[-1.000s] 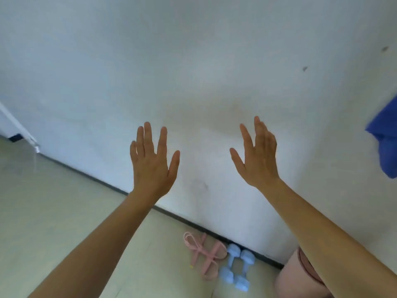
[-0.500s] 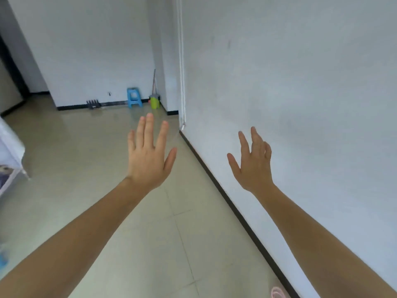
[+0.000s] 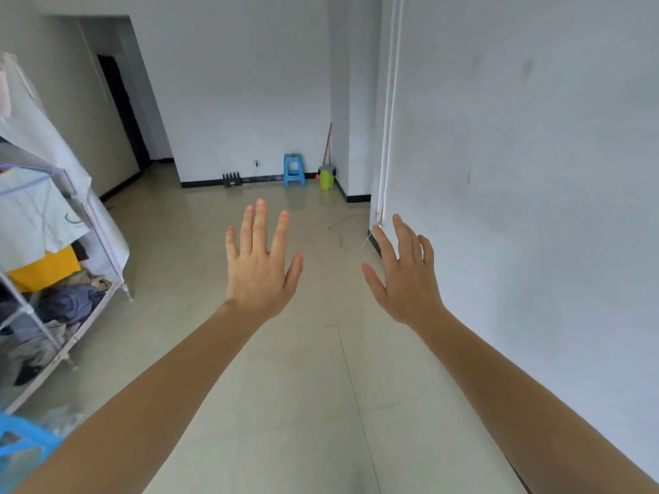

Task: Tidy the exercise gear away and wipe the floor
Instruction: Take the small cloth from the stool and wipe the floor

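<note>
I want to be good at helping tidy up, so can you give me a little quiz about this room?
1. True or false: the left hand is holding a cloth.
2. What stands just to the right of the blue stool by the far wall? A) a green bucket B) a red chair C) a football
3. Fill in: the clothes rack stands on the person's ____ side.

Key: 1 false; 2 A; 3 left.

Floor (image 3: 285, 386) with blue stool (image 3: 294, 171), green bucket (image 3: 327, 177)
</note>
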A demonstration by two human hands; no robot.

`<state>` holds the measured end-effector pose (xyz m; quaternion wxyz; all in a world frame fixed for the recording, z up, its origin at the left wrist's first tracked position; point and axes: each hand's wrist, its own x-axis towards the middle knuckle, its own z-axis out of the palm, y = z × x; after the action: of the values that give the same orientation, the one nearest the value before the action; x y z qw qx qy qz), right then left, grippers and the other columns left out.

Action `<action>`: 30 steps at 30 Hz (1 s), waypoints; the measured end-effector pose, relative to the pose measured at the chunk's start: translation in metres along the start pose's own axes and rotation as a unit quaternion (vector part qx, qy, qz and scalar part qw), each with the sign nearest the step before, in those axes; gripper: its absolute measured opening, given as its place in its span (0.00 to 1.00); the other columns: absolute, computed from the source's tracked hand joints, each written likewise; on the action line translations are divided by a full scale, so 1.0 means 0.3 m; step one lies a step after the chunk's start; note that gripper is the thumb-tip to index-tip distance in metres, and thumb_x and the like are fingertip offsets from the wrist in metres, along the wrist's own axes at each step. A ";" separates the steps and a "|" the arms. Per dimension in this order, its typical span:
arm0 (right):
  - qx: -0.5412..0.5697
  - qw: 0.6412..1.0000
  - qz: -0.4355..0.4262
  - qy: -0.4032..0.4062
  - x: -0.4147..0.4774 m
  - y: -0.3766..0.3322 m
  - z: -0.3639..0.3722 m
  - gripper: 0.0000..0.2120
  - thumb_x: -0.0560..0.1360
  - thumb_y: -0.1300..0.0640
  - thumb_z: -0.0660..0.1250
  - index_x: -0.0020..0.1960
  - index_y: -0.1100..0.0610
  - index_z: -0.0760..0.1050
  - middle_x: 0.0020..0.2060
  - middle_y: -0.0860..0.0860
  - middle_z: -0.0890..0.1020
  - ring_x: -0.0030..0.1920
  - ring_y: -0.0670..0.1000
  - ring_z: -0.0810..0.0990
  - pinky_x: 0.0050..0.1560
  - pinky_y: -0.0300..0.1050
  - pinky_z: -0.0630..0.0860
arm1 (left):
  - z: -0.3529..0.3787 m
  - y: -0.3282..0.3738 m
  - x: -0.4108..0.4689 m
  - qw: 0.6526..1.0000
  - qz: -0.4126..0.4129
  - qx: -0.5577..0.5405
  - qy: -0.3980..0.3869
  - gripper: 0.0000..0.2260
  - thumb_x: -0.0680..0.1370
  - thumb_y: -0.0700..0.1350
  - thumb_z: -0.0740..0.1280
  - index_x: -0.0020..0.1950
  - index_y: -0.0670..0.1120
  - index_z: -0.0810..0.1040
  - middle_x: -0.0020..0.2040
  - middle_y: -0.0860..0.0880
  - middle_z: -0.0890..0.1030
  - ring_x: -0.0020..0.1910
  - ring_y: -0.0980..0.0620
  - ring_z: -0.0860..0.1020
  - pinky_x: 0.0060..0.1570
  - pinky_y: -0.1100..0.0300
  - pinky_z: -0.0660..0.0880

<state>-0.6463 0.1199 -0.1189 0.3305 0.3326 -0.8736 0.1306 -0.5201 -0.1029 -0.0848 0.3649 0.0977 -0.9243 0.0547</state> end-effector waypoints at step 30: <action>0.032 0.998 0.012 -0.047 2.363 0.080 1.950 0.32 0.81 0.39 0.52 0.79 0.54 0.54 0.78 0.61 0.55 0.75 0.62 0.60 0.73 0.61 0.57 | 1.725 -1.408 1.935 0.999 -0.036 0.034 0.001 0.28 0.82 0.57 0.53 0.78 0.43 0.58 0.79 0.36 0.52 0.78 0.37 0.52 0.71 0.35 0.57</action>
<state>-1.3464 -0.4749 -0.0855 0.2768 0.3387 -0.8872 0.1469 -1.1854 -0.6856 -0.0509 0.3640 0.1432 -0.9174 0.0736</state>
